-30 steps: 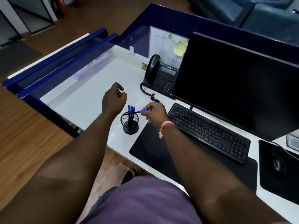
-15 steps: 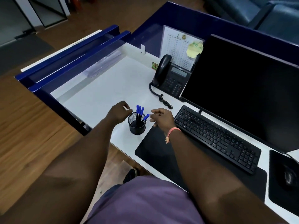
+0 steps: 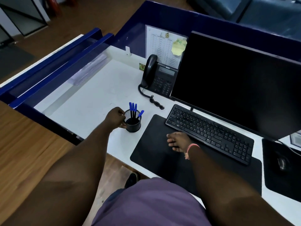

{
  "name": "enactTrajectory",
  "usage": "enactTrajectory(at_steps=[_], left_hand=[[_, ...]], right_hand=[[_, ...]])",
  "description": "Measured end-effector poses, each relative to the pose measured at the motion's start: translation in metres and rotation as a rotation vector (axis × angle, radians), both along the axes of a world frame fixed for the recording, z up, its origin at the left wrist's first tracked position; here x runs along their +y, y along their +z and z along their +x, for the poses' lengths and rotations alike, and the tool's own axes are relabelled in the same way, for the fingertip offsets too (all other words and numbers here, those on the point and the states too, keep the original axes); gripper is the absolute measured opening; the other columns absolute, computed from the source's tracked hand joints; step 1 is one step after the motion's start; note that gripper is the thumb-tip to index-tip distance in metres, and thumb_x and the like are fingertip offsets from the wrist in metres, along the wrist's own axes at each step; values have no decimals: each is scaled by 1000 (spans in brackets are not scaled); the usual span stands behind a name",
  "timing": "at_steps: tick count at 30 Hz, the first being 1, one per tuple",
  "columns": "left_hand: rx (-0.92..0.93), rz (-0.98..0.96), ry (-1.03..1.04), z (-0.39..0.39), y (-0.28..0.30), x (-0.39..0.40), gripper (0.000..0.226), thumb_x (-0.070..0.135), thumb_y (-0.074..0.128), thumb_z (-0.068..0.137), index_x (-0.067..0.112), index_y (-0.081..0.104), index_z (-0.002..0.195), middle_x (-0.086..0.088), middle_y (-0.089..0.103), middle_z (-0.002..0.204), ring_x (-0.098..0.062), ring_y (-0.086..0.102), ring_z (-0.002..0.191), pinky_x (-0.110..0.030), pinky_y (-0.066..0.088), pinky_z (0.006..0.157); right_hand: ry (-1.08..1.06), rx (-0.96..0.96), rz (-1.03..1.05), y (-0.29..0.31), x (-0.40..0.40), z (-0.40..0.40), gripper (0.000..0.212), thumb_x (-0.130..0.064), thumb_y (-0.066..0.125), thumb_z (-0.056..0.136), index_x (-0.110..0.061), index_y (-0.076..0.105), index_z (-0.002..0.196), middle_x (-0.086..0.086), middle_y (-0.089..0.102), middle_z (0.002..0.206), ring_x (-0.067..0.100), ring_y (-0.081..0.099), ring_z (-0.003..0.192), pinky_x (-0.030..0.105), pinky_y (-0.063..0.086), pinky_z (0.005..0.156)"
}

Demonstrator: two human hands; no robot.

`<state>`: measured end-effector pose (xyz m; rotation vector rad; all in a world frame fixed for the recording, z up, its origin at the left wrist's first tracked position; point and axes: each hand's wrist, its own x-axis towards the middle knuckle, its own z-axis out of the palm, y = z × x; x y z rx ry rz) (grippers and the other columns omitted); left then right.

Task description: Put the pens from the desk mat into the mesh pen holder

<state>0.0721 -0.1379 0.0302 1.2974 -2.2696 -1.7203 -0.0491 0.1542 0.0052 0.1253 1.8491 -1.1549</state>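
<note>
White desk (image 3: 97, 95) under me, blue partition behind. My left hand (image 3: 116, 117) has its grip curled around the side of the mesh pen holder (image 3: 132, 122), which stands on the desk just left of the desk mat (image 3: 156, 149). Four blue-capped pens (image 3: 133, 110) stand in it. My right hand (image 3: 178, 141) rests loosely spread and empty on the mat, beside the keyboard (image 3: 210, 132).

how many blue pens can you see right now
4, all standing in the mesh pen holder: three upright together at its far side, one leaning right. None visible on the desk mat.
</note>
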Motion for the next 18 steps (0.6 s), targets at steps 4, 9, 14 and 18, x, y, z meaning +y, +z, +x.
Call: enactTrajectory(at_steps=[4,9,14,18], left_hand=[[43,-8,10,-27,7,9,16,-8,46,91,4,49,100,-27,61,84,-29,66,59,-49,64,67],[9,-30,-14,-53,6,18,13,-9,44,88,3,51,88,-30,62,79,-30,68,53,-53,63,70],[-26,-2,31,-60,0,21,17,-7,43,85,0,52,73,-26,62,73,-37,69,60,-55,62,69],[-86,-172,70,-54,2,22,23,20,58,88,-3,62,86,-16,62,73,-29,62,66,-40,57,63]], right_hand=[[-23,-21,23,0,23,-6,12,-30,67,88,-20,61,90,0,65,82,13,58,63,23,43,59],[-97,-11,60,1,57,-12,13,-31,67,88,-19,62,88,0,66,81,12,58,63,23,45,57],[-175,-61,54,-3,82,-15,12,-31,66,89,-22,58,84,-2,60,73,11,55,56,22,42,55],[-247,-109,27,-6,96,-10,7,-31,64,90,-25,61,88,-4,61,73,10,56,58,21,39,54]])
